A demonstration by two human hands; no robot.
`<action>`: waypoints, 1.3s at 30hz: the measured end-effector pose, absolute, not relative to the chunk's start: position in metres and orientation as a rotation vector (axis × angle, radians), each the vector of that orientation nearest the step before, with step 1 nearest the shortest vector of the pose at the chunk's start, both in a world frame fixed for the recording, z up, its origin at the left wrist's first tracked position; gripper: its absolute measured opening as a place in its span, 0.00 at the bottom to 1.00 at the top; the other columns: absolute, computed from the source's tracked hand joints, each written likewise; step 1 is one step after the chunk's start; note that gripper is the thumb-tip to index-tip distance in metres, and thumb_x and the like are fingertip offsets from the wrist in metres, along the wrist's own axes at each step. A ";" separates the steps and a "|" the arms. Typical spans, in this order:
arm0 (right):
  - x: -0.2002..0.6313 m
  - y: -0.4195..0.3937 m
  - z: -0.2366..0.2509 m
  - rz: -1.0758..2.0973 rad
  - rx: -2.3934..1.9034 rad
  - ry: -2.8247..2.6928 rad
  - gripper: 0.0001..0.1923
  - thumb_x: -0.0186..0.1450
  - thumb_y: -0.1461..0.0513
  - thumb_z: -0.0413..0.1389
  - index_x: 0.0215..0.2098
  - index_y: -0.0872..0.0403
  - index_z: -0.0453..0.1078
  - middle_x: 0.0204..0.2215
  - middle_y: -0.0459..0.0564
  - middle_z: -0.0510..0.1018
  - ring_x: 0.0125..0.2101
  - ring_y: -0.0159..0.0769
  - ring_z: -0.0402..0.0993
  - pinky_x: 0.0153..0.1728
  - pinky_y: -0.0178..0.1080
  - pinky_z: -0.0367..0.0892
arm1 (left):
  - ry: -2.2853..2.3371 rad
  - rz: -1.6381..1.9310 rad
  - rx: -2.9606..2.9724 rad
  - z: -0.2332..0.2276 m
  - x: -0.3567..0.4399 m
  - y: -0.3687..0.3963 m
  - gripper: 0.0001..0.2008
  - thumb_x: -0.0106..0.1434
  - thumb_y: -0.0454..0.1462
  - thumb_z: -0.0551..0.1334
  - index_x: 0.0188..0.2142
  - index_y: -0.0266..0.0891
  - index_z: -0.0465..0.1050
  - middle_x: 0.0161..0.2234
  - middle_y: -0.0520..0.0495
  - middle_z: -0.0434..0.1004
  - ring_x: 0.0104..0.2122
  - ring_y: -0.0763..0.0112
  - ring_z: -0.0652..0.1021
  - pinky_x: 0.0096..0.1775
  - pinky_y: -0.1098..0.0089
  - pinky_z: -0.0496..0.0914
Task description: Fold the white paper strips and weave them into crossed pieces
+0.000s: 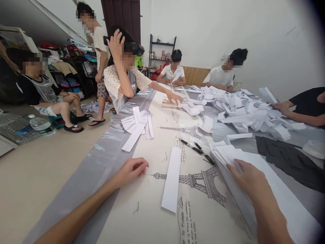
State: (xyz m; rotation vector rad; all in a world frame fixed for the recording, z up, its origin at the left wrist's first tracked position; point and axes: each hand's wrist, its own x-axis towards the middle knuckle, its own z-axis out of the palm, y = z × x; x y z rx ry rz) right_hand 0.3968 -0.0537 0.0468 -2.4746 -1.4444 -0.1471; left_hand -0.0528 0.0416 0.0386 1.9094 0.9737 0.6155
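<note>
Our left hand (130,170) rests on the table cloth (152,217) near its left edge, the fingers curled loosely inward and grasping nothing, knuckles bent toward the middle. Our right hand (245,176) lies flat with fingers released and spread on top of a stack of white sheets (279,196) that runs along the near right part of the table; the fingertips touch the uppermost sheet and hold nothing. Between our two hands lies a single folded paper strip (172,179), lengthwise and apart from both, crossing a printed tower drawing (203,181) on the cloth. Just beyond the stack, toward the middle, lie some black pens (194,147). Further up the left side sits a fan of folded strips (138,125). A big heap of folded papers (241,108) covers the far right part of the table, and a dark cloth (286,159) lies beside the stack at the right edge. A person across the table's left edge reaches one hand (175,98) onto the cloth and holds the other to the head. Other people sit at the far end and right edge, and water bottles (38,123) stand on the floor at left
</note>
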 end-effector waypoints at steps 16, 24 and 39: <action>0.387 -0.058 0.069 -0.074 -2.499 -1.188 0.22 0.63 0.54 0.54 0.51 0.49 0.79 0.42 0.55 0.85 0.40 0.54 0.78 0.33 0.45 0.63 | 0.231 0.403 2.817 0.041 -0.027 0.007 0.23 0.75 0.48 0.57 0.62 0.38 0.67 0.61 0.35 0.72 0.62 0.52 0.71 0.65 0.52 0.60; 0.386 -0.055 0.073 -0.142 -2.476 -1.179 0.21 0.65 0.56 0.51 0.51 0.50 0.78 0.38 0.55 0.86 0.39 0.55 0.79 0.36 0.47 0.65 | 0.243 0.460 2.772 0.040 -0.030 0.009 0.22 0.73 0.48 0.59 0.61 0.39 0.68 0.60 0.36 0.73 0.61 0.51 0.72 0.64 0.53 0.61; 0.378 -0.057 0.082 -0.016 -2.328 -1.098 0.14 0.60 0.51 0.57 0.38 0.47 0.80 0.35 0.52 0.86 0.42 0.56 0.81 0.42 0.50 0.70 | 0.246 0.440 2.767 0.039 -0.030 0.010 0.21 0.73 0.49 0.60 0.59 0.39 0.71 0.61 0.36 0.73 0.61 0.52 0.72 0.63 0.54 0.61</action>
